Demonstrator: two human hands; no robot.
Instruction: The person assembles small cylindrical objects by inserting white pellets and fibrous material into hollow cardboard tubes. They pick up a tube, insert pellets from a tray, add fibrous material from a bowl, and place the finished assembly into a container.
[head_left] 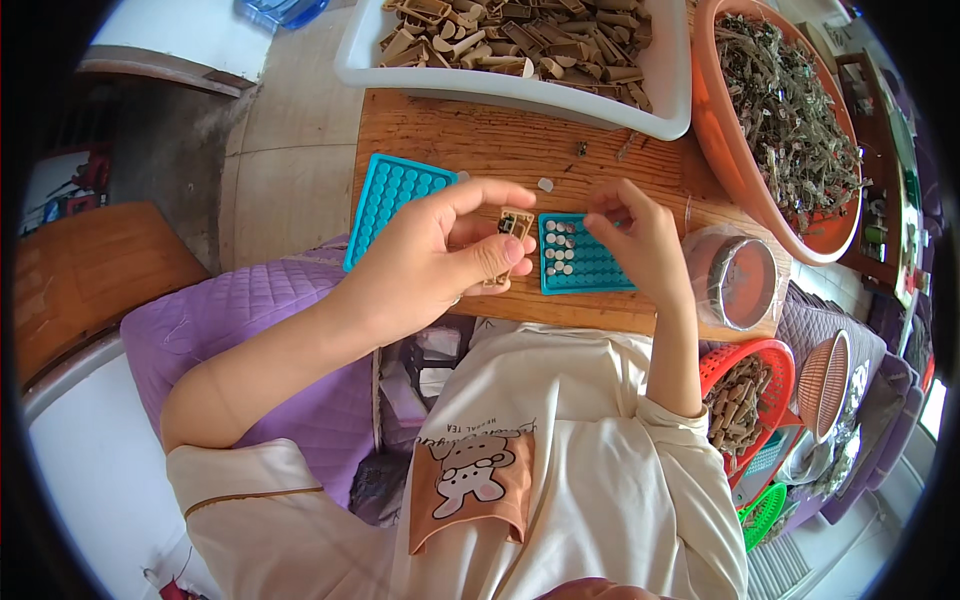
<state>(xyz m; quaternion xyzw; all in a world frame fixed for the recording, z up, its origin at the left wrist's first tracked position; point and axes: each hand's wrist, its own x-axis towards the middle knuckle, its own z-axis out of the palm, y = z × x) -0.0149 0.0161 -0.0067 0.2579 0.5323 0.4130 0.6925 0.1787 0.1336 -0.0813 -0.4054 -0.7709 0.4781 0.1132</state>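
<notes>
In my left hand [440, 245] is a small tan plastic casing [517, 222], pinched between thumb and fingers. Its hollow side shows, with small dark parts inside. Just right of it lies a teal tray [603, 272] with rows of round pockets. Several silvery round button cells [559, 254] fill pockets on the tray's left side. My right hand [643, 240] is over the tray's upper right part, thumb and fingertips drawn together. Whatever those fingertips hold, if anything, is too small to make out. A second teal tray [385, 200] sits partly behind my left hand.
A white bin [500, 90] of tan casings stands at the wooden table's [440, 125] far side. Right of it is an orange basin [715, 130] heaped with small wired parts. A plastic-wrapped round container [705, 290] and a red basket [780, 370] are nearer on the right.
</notes>
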